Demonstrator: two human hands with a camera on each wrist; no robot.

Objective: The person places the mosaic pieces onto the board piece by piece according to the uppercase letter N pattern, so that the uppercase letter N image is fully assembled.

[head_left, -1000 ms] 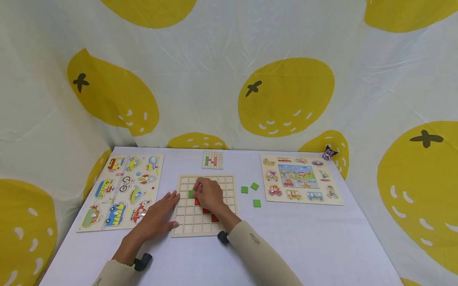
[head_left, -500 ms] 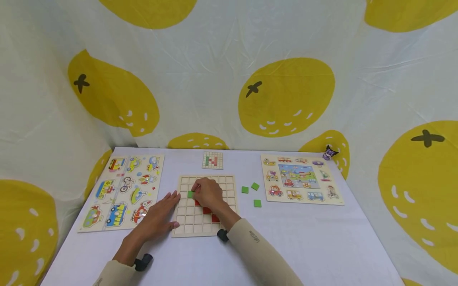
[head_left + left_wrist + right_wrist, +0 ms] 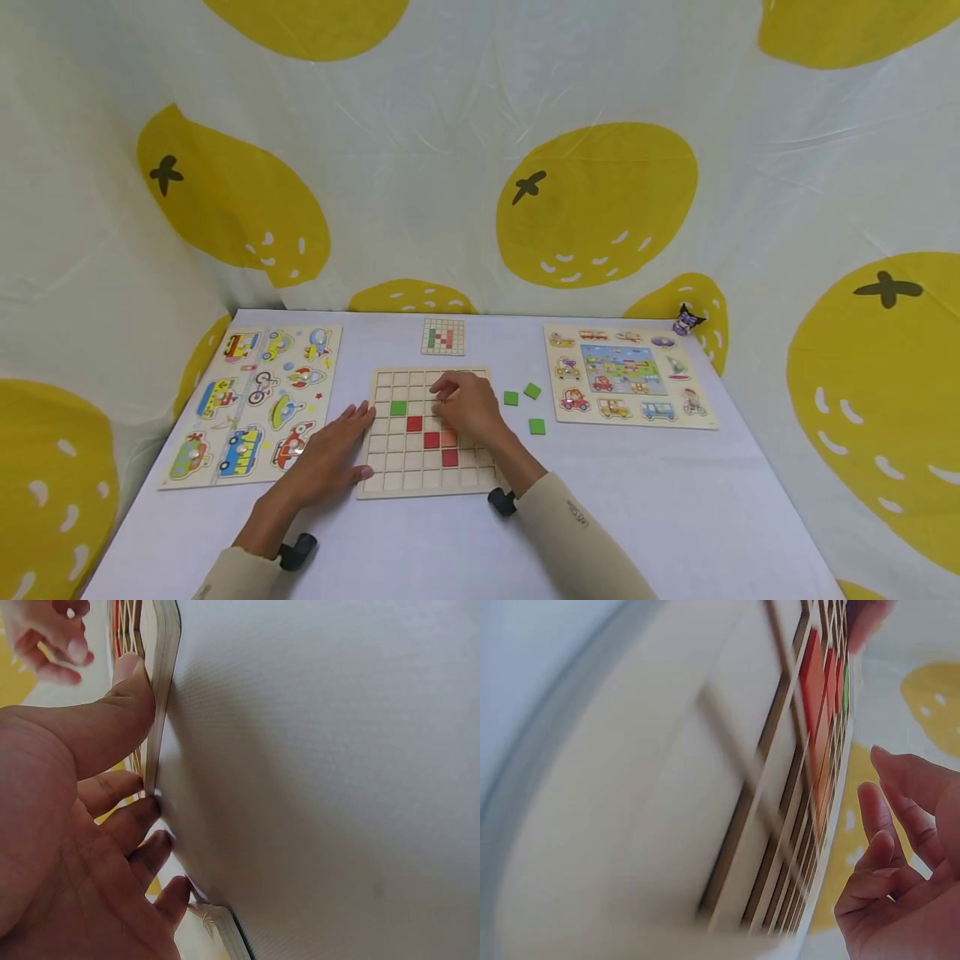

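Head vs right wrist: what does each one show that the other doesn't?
Head only: the small square grid pattern card, the left wooden vehicle puzzle, the right wooden vehicle puzzle, three loose green square tiles and the purple-and-black figurine.

Right wrist only: the palm side of the right hand, with nothing visible in its fingers.

Both: the right hand, the pale wooden grid board, red square tiles and one green tile in it, and the white lemon-print cloth.

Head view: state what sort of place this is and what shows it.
Likely an indoor tabletop play or filming booth: a pale cloth backdrop with yellow fruit prints hangs behind a white-covered table, which bears a square pale wooden grid board with coloured tiles.
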